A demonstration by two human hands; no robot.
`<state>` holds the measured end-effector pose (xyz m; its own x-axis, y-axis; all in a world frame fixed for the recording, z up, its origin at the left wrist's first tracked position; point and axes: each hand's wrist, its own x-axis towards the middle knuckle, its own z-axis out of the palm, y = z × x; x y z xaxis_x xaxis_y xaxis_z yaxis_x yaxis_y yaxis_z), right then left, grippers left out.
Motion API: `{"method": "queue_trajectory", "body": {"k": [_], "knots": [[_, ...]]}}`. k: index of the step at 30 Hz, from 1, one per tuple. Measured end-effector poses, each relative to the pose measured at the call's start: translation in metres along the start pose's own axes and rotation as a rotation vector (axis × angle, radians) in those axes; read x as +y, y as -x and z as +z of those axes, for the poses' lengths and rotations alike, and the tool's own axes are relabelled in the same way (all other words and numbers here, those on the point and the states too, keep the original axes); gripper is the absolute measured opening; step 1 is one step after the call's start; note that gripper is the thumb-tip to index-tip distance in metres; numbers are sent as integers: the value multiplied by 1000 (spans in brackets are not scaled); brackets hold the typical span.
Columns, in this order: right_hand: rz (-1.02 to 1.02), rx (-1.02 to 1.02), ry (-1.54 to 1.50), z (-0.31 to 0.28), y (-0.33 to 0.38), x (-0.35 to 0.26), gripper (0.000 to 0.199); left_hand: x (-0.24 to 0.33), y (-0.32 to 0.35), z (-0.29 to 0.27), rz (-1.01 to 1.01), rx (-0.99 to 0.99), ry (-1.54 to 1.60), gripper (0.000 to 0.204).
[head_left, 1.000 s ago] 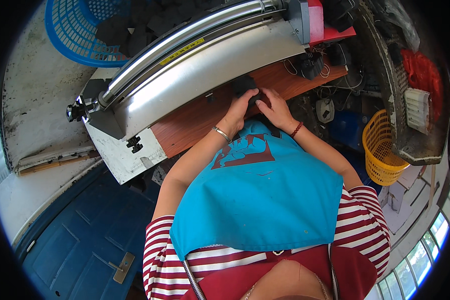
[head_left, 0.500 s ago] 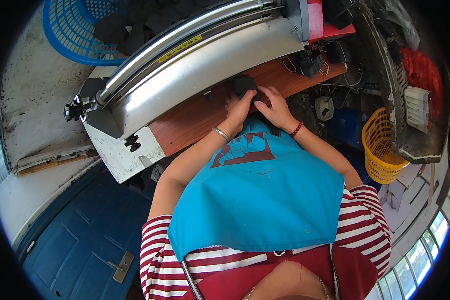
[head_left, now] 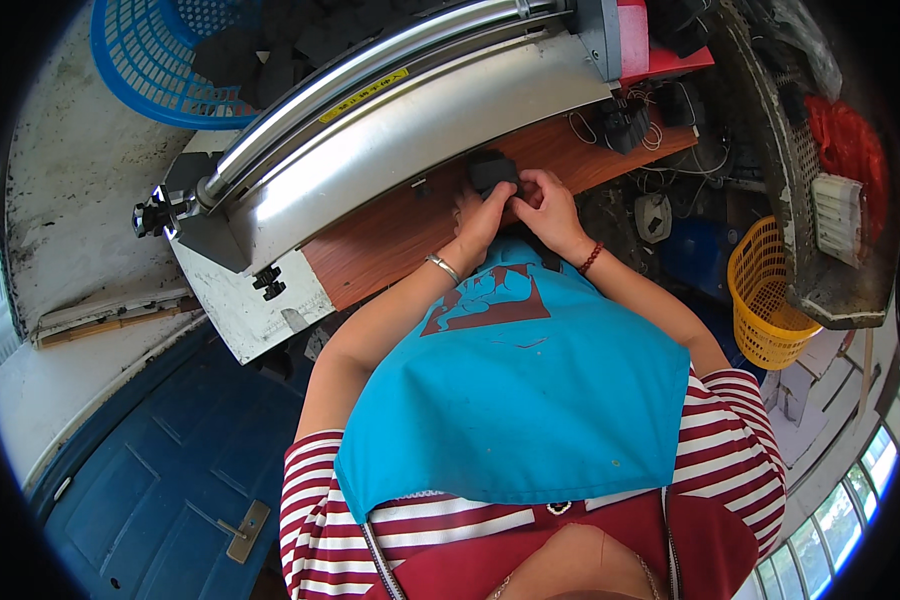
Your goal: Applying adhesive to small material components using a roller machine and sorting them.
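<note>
A small stack of dark, flat foam-like pieces (head_left: 492,174) is at the front edge of the machine's wood-grain board (head_left: 390,238). My left hand (head_left: 478,222), below a silver bangle, is closed around its near left side, thumb along the near edge. My right hand (head_left: 550,210), with a red bead bracelet at the wrist, has its thumb and fingers bent together at the near right corner. Whether a single piece is pinched there cannot be made out. Just beyond stands the machine's sloping metal plate (head_left: 450,120), below a long shiny roller (head_left: 370,70).
Dark pieces are heaped behind the roller, next to a blue plastic basket (head_left: 120,60). Loose cables (head_left: 652,135) lie at the board's right end. A yellow basket (head_left: 765,300) stands low on the right. A blue door (head_left: 180,450) is at the lower left.
My right fingers have drawn in, bending closer to the thumb at the stack's corner. The stack has turned slightly in my left hand and shows more of its upper face.
</note>
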<state>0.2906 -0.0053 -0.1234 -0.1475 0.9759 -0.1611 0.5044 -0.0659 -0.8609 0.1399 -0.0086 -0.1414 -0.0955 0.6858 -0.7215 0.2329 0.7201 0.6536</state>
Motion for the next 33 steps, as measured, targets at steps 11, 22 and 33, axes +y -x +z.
{"method": "queue_trajectory", "body": {"k": [11,22,33], "knots": [[-9,13,-42,5,-7,5,34,-14,-11,-1,17,-2,149,65],[109,-54,-307,10,-9,9,32,-23,-14,-3,37,-76,189,76],[167,-106,-423,8,-9,11,34,-24,-10,-3,85,-10,196,47]]}}
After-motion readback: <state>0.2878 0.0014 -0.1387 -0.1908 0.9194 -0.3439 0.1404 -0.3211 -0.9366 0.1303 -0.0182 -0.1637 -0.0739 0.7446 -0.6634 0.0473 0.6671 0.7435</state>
